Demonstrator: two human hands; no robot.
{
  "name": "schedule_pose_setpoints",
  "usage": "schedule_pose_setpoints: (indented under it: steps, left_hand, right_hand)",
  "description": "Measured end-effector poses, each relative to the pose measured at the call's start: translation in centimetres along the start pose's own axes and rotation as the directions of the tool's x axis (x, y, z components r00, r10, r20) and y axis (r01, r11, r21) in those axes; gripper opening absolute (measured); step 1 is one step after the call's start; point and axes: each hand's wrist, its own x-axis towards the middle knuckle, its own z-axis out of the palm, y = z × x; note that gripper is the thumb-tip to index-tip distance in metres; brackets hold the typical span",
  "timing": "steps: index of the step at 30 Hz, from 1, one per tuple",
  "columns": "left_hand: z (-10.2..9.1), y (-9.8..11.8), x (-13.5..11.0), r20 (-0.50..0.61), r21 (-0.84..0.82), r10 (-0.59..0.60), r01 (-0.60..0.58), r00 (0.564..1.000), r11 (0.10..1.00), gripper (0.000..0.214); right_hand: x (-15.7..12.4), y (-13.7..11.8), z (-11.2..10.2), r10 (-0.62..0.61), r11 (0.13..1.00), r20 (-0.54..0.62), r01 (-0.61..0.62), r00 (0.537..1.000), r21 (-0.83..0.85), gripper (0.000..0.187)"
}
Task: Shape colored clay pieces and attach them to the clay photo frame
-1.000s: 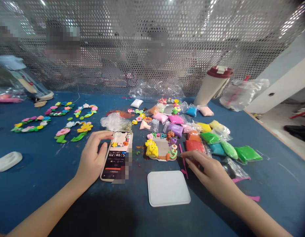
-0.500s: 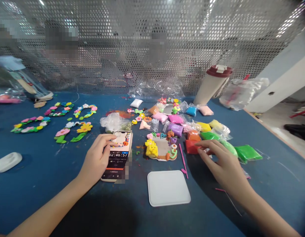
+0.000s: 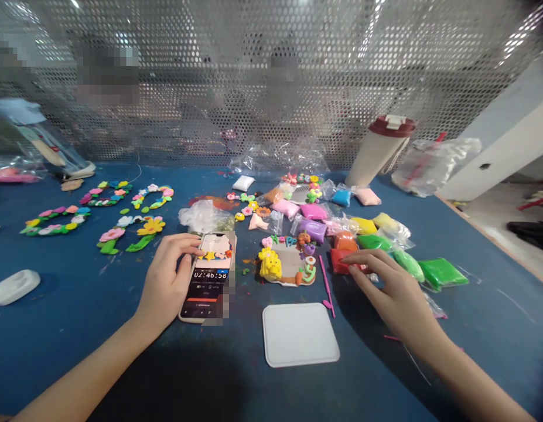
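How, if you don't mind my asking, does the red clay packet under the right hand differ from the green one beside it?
The red clay packet lies under the right hand, while the green clay packet lies untouched. The red packet is partly covered; the green packet shows whole. Both are soft, plump bags on the blue table.

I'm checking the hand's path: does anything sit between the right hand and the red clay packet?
Nothing visible stands in the way: the right hand rests on the red clay packet, with its fingertips on the packet's top.
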Motion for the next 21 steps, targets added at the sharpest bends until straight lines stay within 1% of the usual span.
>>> schedule_pose_setpoints:
  steps: [6,13,18,21]
  left_hand:
    - [0.46,-0.11,-0.27,0.067,-0.009,-0.046,0.046,0.997,0.999,0.02]
    - [0.55,0.04,-0.26,0.129,-0.032,-0.027,0.031,0.991,0.999,0.023]
    - [0.44,0.15,-0.32,0.116,-0.043,-0.01,0.015,0.993,0.999,0.024]
    - [0.45,0.24,-0.44,0.075,-0.056,-0.009,0.013,0.997,0.998,0.021]
  right_hand:
    - [0.0,0.27,0.13,0.015,1.0,0.01,-0.015,1.0,0.006,0.02]
    - [-0.04,0.3,0.19,0.009,1.0,0.01,-0.009,1.0,0.015,0.019]
    - [-0.04,0.16,0.08,0.003,1.0,0.012,-0.003,1.0,0.007,0.019]
    - [-0.04,0.26,0.08,-0.009,0.997,-0.03,0.007,1.0,-0.072,0.02]
